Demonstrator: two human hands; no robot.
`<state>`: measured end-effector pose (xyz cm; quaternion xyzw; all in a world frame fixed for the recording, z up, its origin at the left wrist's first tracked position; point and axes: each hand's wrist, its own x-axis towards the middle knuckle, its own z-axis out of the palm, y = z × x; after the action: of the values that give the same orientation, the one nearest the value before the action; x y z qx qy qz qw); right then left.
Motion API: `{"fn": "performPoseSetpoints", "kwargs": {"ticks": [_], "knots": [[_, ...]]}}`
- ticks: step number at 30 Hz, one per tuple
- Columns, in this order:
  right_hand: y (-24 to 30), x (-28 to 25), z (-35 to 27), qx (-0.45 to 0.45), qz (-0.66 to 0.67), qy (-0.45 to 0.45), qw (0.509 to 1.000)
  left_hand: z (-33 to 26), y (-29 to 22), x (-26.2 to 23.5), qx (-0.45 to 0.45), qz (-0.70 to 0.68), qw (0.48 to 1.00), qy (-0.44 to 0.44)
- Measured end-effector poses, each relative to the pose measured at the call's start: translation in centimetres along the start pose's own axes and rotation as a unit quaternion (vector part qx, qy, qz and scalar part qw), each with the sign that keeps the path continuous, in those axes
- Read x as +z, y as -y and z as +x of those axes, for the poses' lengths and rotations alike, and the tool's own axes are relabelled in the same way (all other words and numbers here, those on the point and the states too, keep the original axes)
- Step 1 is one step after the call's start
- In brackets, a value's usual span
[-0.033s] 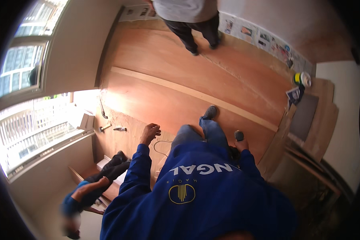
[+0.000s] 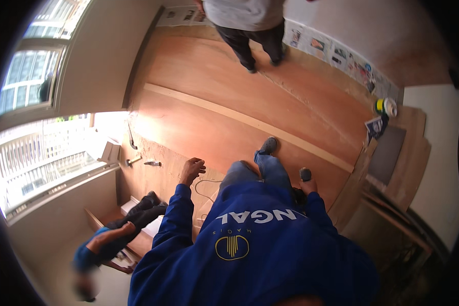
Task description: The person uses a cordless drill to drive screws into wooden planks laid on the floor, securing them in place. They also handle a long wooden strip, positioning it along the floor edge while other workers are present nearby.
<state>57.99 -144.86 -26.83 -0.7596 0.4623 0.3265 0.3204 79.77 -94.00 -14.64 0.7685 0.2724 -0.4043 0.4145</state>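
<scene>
A bright window with white railings is seen at the far left, beside a pale wall. Below it, a second person in a blue sleeve (image 2: 94, 250) is seen crouched low near the wall, dark shoes resting on a pale board. A small white box (image 2: 106, 149) is set against the wall, with a hammer-like tool (image 2: 133, 160) and a small metal piece (image 2: 151, 163) laid just beside it on the wood.

The left hand (image 2: 193, 169) is held above a large reddish plywood sheet (image 2: 199, 127), its fingers loosely curled and nothing pinched between them. A thin white cord (image 2: 206, 189) is looped on the wood just below that hand. A long pale wooden strip (image 2: 250, 122) is laid diagonally across the sheet.

The right hand (image 2: 307, 183) is closed around a dark rounded object (image 2: 305, 174); what that object is cannot be told. The wearer's jeans and dark shoe (image 2: 268, 145) are planted on the sheet between the two hands.

At the top, a third person's dark trousers and shoes (image 2: 252, 41) are seen standing on the wood. Sheets of printed paper (image 2: 336, 53) with small coloured pictures are lined along the foot of the far wall. At the right, a yellow-and-green roll (image 2: 385, 106) and a blue-and-white packet (image 2: 375, 127) are set at the sheet's edge.
</scene>
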Motion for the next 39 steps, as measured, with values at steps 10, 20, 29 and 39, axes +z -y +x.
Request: {"fn": "performPoseSetpoints", "kwargs": {"ticks": [10, 20, 29, 39], "knots": [[5.7, -3.1, -0.9, -0.007, -0.135, 0.068, 0.988, -5.4, 19.1, 1.8, -0.052, -0.228, 0.967, -0.098], [7.9, 2.4, 1.8, -0.213, -0.305, 0.033, 0.928, -17.4, 44.0, 14.2, -0.288, -0.493, 0.814, -0.109], [19.7, 11.1, 4.3, -0.189, -0.345, 0.07, 0.917, -19.6, 43.8, 19.2, -0.257, -0.601, 0.732, -0.193], [41.0, 22.3, -8.8, -0.254, -0.447, 0.165, 0.841, -18.1, 40.3, 18.8, -0.277, -0.689, 0.624, -0.242]]}}
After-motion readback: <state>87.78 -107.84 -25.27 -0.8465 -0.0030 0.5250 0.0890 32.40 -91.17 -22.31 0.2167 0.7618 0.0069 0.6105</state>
